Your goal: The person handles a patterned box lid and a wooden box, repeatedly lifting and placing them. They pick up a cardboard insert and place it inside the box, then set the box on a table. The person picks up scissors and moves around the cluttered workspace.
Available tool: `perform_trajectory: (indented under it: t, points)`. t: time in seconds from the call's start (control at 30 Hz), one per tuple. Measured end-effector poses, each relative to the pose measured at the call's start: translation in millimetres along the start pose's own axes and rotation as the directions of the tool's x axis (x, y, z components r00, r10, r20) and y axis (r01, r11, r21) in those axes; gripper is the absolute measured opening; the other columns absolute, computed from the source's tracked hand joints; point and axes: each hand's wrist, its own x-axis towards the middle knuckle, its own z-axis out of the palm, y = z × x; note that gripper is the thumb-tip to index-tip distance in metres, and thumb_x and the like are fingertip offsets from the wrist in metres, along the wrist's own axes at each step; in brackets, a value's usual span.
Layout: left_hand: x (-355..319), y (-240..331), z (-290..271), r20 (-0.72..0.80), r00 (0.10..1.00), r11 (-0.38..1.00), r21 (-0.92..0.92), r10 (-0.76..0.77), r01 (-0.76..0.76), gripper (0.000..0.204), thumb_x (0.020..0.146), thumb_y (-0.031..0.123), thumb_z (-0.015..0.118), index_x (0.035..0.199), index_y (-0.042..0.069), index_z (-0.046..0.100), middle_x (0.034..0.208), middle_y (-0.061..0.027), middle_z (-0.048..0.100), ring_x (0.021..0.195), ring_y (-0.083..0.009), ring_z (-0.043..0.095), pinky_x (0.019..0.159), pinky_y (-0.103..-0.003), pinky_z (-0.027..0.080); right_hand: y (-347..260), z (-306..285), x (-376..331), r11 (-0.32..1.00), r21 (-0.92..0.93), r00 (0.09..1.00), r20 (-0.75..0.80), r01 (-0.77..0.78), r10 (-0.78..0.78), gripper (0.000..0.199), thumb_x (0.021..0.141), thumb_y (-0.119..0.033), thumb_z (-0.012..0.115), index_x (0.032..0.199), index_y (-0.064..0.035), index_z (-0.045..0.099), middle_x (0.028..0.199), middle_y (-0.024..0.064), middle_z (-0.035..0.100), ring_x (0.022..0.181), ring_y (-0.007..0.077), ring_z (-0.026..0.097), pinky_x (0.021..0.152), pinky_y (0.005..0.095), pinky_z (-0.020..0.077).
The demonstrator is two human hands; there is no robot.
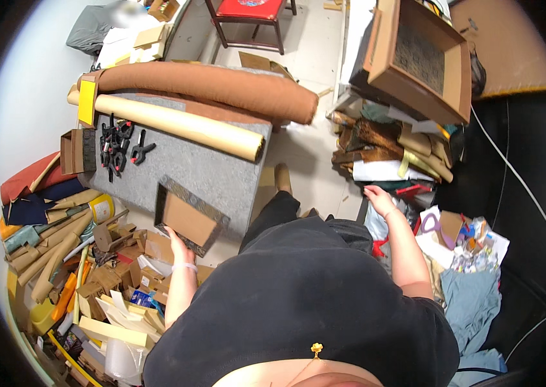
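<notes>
My left hand (179, 249) grips the lower left edge of a shallow rectangular box (190, 218), with a plain brown inside and dark patterned sides. My fingers are mostly hidden beneath it. The box is tilted over the near right corner of the grey-topped table (215, 182). My right hand (379, 198) hangs out to the right, apart from the table, its fingers loosely extended with nothing visible in them. On the table's left part lie several black spring clamps (115, 147) with red tips, beside a small open brown box (72, 153).
Across the table's far side lie a brown fabric roll (202, 87) and a cream roll (176, 124). Cardboard and paper rolls (60, 258) crowd the lower left. A large open box (418, 61) stands far right, above stacked scraps (382, 145). A red-seated chair (250, 9) stands at the back.
</notes>
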Motion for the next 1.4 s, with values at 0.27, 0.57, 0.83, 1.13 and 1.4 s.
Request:
perform_trajectory:
  t: [0.27,0.57,0.83,1.13,1.4]
  points:
    - [77.3,61.9,125.1,0.046,0.996,0.991,-0.107,-0.071,0.076,0.061,0.100,0.064,0.047,0.136,0.015,0.052,0.132,-0.0055,0.056,0.120,-0.0260,0.053,0.105,-0.045,0.044,-251.8,5.3,157.7,0.913,0.329,0.963,0.034,0.243,-0.268,0.033,0.104,-0.023,0.057,0.126,0.0011,0.061,0.109,0.0085,0.070,0.097,0.0141,0.064,0.091,0.0291,0.0512]
    - [242.5,151.1,337.1,0.756,0.607,0.782,-0.524,0.245,0.338,0.021,0.104,0.023,0.043,0.087,0.011,0.048,0.079,-0.0018,0.047,0.075,-0.0167,0.045,0.075,-0.032,0.045,-342.8,83.1,448.5,0.919,0.389,0.991,-0.132,0.062,-0.011,0.035,0.103,-0.034,0.055,0.122,-0.0052,0.064,0.103,0.0067,0.071,0.092,0.0160,0.065,0.082,0.0320,0.0523]
    - [334.1,170.7,369.2,0.767,0.639,0.946,-0.241,0.050,0.215,0.016,0.102,0.027,0.040,0.092,0.014,0.042,0.085,0.0013,0.043,0.078,-0.0143,0.040,0.074,-0.031,0.034,-396.1,150.2,668.6,0.986,-0.120,0.970,-0.198,0.118,-0.140,0.040,0.101,-0.032,0.049,0.128,-0.0067,0.063,0.124,0.0244,0.066,0.119,0.0388,0.061,0.102,0.0437,0.0478]
    - [322.7,153.8,354.7,0.654,0.744,0.837,-0.480,0.140,0.264,0.046,0.106,0.042,0.034,0.135,0.010,0.048,0.126,-0.0087,0.061,0.107,-0.0264,0.059,0.098,-0.049,0.044,-426.4,249.9,717.4,0.852,-0.378,0.912,0.332,0.362,-0.240,0.039,0.104,-0.032,0.045,0.125,-0.0028,0.061,0.122,0.0211,0.064,0.109,0.0384,0.064,0.095,0.0486,0.0508]
    - [320.9,156.3,361.5,0.751,0.631,0.796,-0.496,0.194,0.347,0.061,0.106,0.046,0.030,0.156,0.010,0.031,0.164,-0.0127,0.030,0.145,-0.0338,0.039,0.115,-0.050,0.030,-395.9,275.3,724.3,0.889,-0.342,0.949,0.191,0.305,-0.252,0.025,0.099,-0.021,0.052,0.114,-0.0056,0.065,0.101,0.0214,0.072,0.097,0.0416,0.068,0.088,0.0492,0.0536]
